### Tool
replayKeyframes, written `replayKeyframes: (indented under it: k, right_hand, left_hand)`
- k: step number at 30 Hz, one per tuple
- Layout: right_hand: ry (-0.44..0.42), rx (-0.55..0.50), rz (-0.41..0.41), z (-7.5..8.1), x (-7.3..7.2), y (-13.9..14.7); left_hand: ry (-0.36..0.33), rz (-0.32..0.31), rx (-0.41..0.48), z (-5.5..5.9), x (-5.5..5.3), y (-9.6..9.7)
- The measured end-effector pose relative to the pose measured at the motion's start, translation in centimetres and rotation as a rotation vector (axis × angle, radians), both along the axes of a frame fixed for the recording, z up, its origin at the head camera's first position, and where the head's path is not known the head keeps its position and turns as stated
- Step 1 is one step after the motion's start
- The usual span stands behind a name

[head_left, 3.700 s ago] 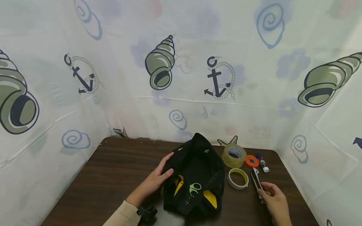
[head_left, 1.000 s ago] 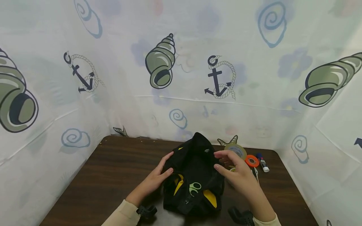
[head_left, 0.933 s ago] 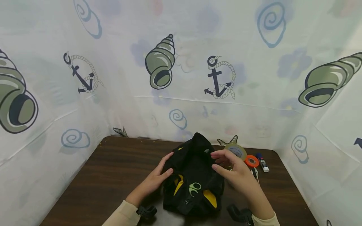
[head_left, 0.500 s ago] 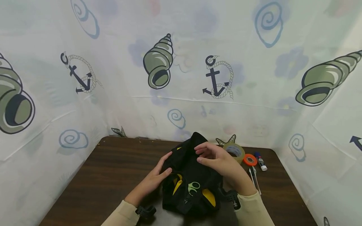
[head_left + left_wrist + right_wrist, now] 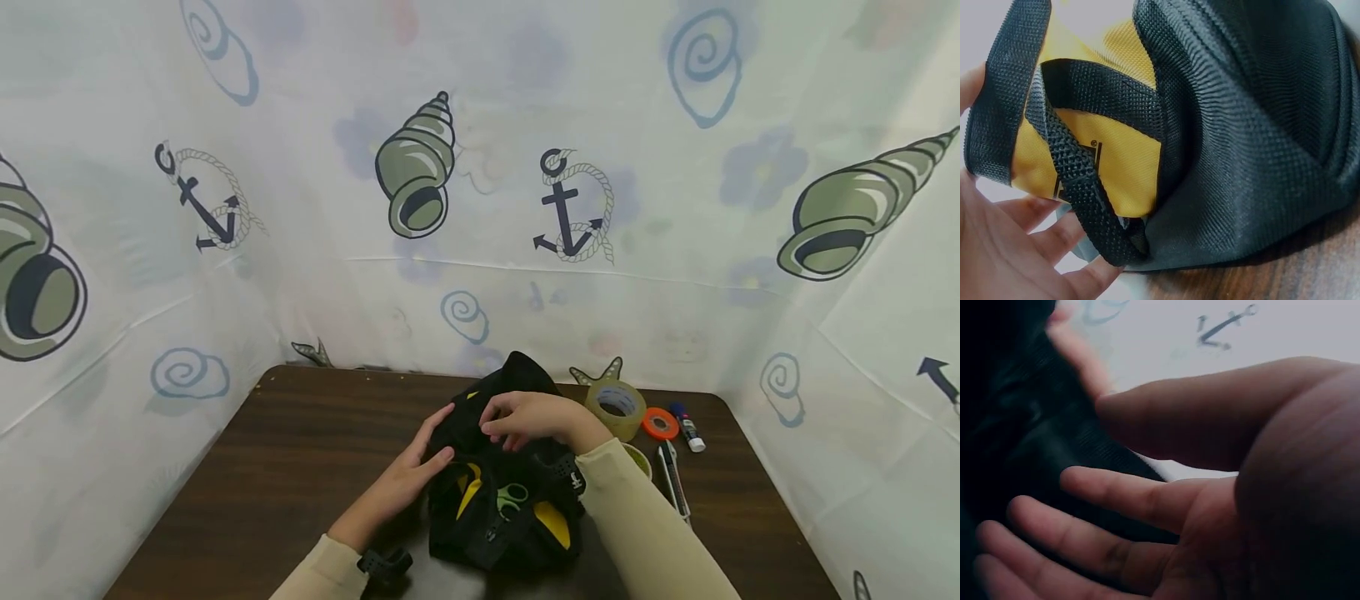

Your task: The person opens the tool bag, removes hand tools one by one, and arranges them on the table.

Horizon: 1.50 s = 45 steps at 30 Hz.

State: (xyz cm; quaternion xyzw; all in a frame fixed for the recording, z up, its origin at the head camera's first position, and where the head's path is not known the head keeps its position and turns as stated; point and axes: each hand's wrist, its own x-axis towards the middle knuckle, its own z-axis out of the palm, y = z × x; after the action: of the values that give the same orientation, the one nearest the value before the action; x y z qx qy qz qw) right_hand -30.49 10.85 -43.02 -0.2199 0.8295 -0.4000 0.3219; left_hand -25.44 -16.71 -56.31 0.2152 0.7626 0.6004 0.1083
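Observation:
A black tool bag point(image 5: 461, 542) with yellow panels stands on the table, its top gaping. My left hand point(image 5: 405, 482) rests along its left side, fingers spread and mostly straight. In the left wrist view the fingertips point(image 5: 1088, 278) lie against the side by a black webbing strap point(image 5: 1079, 169) and a yellow panel point(image 5: 1125, 156). Over the bag's opening reaches my right hand point(image 5: 528, 419), with nothing in it. Its fingers point(image 5: 1116, 494) are loosely extended near dark fabric in the right wrist view. Green-handled scissors point(image 5: 512, 497) sit in the front pocket.
Right of the bag on the brown table point(image 5: 330, 442) lie a wide packing tape roll point(image 5: 617, 429), an orange tape roll point(image 5: 661, 423), a glue stick point(image 5: 687, 428) and a utility knife point(image 5: 673, 481). A narrow tape roll point(image 5: 640, 460) is partly behind the right sleeve.
My right hand has let go of the utility knife at the right and moved left over the bag's opening. The left hand has stayed on the bag's left side.

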Motion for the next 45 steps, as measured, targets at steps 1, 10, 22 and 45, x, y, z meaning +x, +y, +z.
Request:
replayKeyframes:
  k: [1, 10, 22, 45]
  right_hand:
    - [-0.01, 0.028, -0.001, -0.4, -0.2, -0.2]
    - [-0.04, 0.24, 0.12, -4.0, -0.9, -0.8]
    - [0.154, 0.232, 0.026, -5.3, -1.0, -0.8]
    - [0.176, 0.153, -0.134, -8.4, -2.4, 0.3]
  left_hand:
    - [0.001, 0.001, 0.0, 0.1, 0.0, 0.0]
    - [0.005, -0.003, 0.0, 0.3, 0.1, 0.0]
    - [0.002, 0.002, 0.005, 0.3, 0.2, 0.2]
    - [-0.001, 0.015, 0.004, 0.0, 0.0, 0.1]
